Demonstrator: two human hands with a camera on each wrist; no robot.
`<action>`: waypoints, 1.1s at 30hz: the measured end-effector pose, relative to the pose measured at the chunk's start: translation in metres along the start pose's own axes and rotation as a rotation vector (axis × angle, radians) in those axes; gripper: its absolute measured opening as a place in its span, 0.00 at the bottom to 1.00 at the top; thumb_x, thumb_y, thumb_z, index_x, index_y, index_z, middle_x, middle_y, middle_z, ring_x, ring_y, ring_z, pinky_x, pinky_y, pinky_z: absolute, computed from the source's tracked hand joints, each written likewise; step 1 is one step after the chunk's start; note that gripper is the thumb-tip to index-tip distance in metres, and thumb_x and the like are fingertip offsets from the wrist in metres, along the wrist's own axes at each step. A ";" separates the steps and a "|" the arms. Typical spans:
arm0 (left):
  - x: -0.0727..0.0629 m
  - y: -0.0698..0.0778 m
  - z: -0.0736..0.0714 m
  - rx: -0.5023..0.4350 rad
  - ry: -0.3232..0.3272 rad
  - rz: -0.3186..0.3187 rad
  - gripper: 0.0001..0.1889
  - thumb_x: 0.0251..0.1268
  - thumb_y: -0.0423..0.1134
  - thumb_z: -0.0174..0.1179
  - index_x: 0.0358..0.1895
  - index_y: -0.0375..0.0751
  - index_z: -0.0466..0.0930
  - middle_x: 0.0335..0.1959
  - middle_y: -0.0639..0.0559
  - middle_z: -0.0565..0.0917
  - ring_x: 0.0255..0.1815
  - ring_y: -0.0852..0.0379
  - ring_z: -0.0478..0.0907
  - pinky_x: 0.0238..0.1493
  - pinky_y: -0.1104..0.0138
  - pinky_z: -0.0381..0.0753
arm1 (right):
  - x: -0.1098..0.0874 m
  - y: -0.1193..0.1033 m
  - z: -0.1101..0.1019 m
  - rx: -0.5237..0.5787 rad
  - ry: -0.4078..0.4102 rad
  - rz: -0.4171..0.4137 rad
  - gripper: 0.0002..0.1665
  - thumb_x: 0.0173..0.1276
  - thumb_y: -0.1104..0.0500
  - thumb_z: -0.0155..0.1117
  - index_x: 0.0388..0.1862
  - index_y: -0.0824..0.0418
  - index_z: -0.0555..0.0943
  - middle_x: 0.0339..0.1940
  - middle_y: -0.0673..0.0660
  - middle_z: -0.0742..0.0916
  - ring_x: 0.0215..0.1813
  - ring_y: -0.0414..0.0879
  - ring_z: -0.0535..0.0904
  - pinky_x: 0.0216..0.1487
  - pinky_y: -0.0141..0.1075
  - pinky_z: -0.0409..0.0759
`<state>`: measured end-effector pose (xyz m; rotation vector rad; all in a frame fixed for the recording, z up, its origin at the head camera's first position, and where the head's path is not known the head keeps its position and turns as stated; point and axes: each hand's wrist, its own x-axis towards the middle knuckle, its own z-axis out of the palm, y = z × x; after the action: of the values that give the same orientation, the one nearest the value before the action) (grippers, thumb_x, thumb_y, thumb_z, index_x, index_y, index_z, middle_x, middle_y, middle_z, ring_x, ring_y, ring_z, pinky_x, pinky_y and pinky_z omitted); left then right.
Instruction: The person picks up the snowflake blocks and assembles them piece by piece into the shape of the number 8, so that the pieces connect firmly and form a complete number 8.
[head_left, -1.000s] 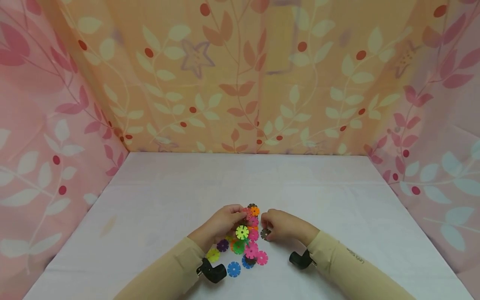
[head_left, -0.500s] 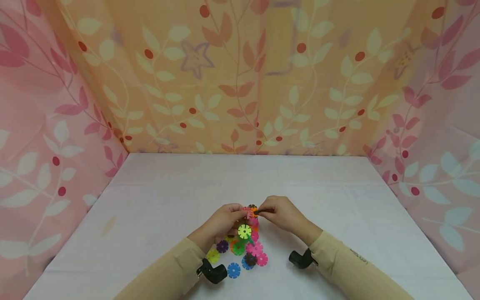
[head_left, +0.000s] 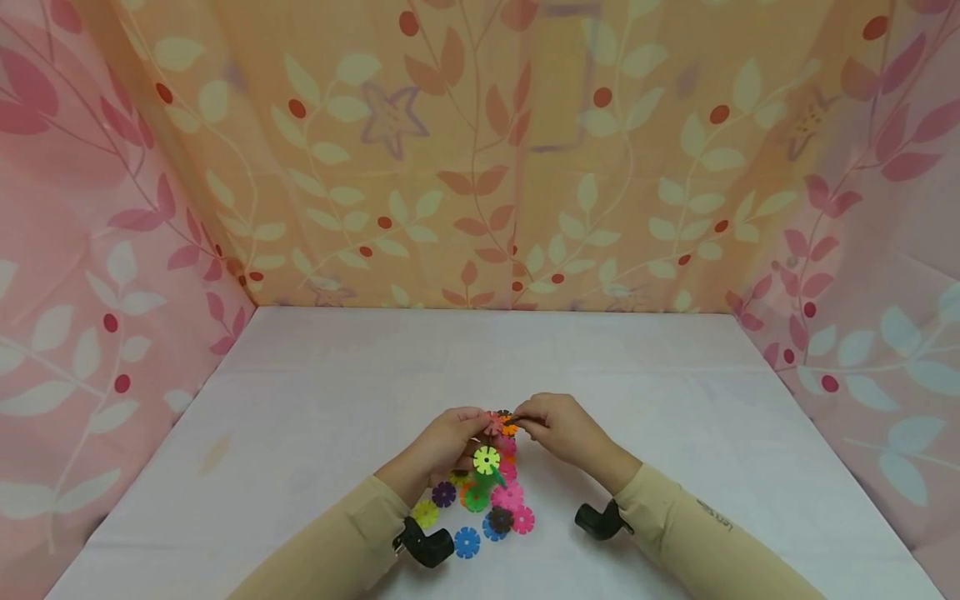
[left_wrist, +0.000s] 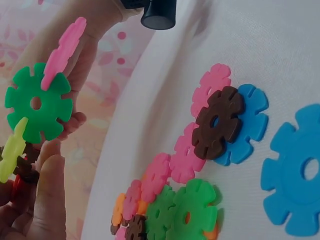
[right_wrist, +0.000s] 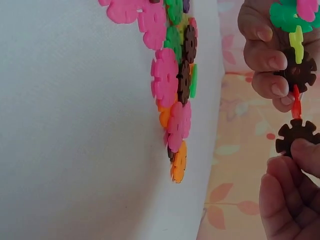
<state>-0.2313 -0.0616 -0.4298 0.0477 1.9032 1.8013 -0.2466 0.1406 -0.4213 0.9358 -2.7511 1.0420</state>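
My left hand [head_left: 442, 442] grips a chain of slotted snowflake discs. Its links are a pink disc [left_wrist: 65, 52], a green disc [left_wrist: 55, 120], a yellow disc [right_wrist: 296, 45], a brown disc [right_wrist: 301, 72] and a red disc [right_wrist: 296, 102]. Thumb and fingers of my right hand [head_left: 566, 433] pinch another brown disc [right_wrist: 290, 136], whose edge meets the red disc's end. I cannot tell how deeply the two slots engage. Below the hands lies a pile of loose discs, including pink [right_wrist: 165, 75], green [left_wrist: 195, 212] and orange [right_wrist: 180, 162] ones.
A blue disc [head_left: 467, 542] lies at the near side of the pile, with a purple disc [head_left: 444, 494] and a yellow disc [head_left: 426, 513] left of it. White cloth [head_left: 337, 367] covers the table. Patterned curtains [head_left: 480, 150] stand behind and at both sides.
My right hand has picked up the brown disc from beside the pile and raised it to the chain in my left hand. The left hand stays nearly in place.
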 end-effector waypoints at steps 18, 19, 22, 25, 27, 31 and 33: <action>-0.002 0.000 0.002 0.056 -0.027 0.074 0.19 0.72 0.43 0.43 0.39 0.27 0.74 0.32 0.40 0.80 0.26 0.57 0.76 0.32 0.67 0.80 | 0.004 0.001 -0.005 -0.058 -0.055 -0.129 0.06 0.62 0.63 0.62 0.36 0.57 0.84 0.30 0.52 0.84 0.29 0.36 0.73 0.32 0.27 0.76; -0.002 0.000 0.003 0.056 -0.030 0.076 0.19 0.72 0.43 0.43 0.39 0.27 0.74 0.31 0.41 0.80 0.26 0.57 0.76 0.32 0.67 0.80 | 0.004 0.002 -0.005 -0.065 -0.056 -0.144 0.06 0.62 0.63 0.62 0.35 0.57 0.84 0.29 0.51 0.84 0.29 0.36 0.73 0.32 0.27 0.75; -0.003 0.001 0.003 0.062 -0.032 0.082 0.18 0.72 0.42 0.43 0.38 0.27 0.74 0.30 0.42 0.79 0.25 0.58 0.76 0.31 0.68 0.79 | 0.004 0.001 -0.005 -0.088 -0.043 -0.167 0.05 0.61 0.63 0.62 0.34 0.57 0.84 0.28 0.50 0.83 0.29 0.36 0.72 0.32 0.27 0.75; -0.002 0.000 0.004 0.061 -0.022 0.083 0.18 0.72 0.42 0.42 0.38 0.27 0.74 0.31 0.40 0.80 0.25 0.57 0.76 0.29 0.69 0.78 | 0.004 0.001 -0.004 -0.110 -0.027 -0.173 0.04 0.61 0.63 0.62 0.33 0.57 0.84 0.28 0.47 0.83 0.29 0.35 0.72 0.32 0.27 0.75; -0.002 0.000 0.004 0.060 -0.019 0.077 0.18 0.73 0.42 0.42 0.38 0.28 0.74 0.31 0.39 0.80 0.25 0.57 0.76 0.29 0.70 0.78 | 0.003 0.001 -0.002 -0.115 -0.023 -0.175 0.04 0.61 0.63 0.63 0.33 0.57 0.84 0.27 0.46 0.82 0.28 0.34 0.72 0.32 0.26 0.75; -0.001 -0.001 0.006 0.058 -0.025 0.076 0.18 0.73 0.41 0.42 0.36 0.27 0.74 0.30 0.39 0.80 0.23 0.57 0.75 0.28 0.70 0.78 | 0.001 0.000 0.000 -0.107 -0.024 -0.180 0.05 0.61 0.63 0.63 0.34 0.57 0.84 0.27 0.46 0.82 0.27 0.34 0.70 0.29 0.26 0.74; 0.000 -0.002 0.007 0.063 -0.023 0.083 0.18 0.73 0.40 0.42 0.36 0.26 0.73 0.29 0.40 0.79 0.23 0.57 0.75 0.27 0.70 0.77 | 0.001 -0.001 0.001 -0.112 -0.023 -0.181 0.05 0.61 0.62 0.63 0.35 0.57 0.85 0.27 0.47 0.82 0.27 0.34 0.70 0.29 0.26 0.74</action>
<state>-0.2281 -0.0553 -0.4313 0.1713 1.9684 1.7859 -0.2472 0.1390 -0.4208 1.1600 -2.6493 0.8452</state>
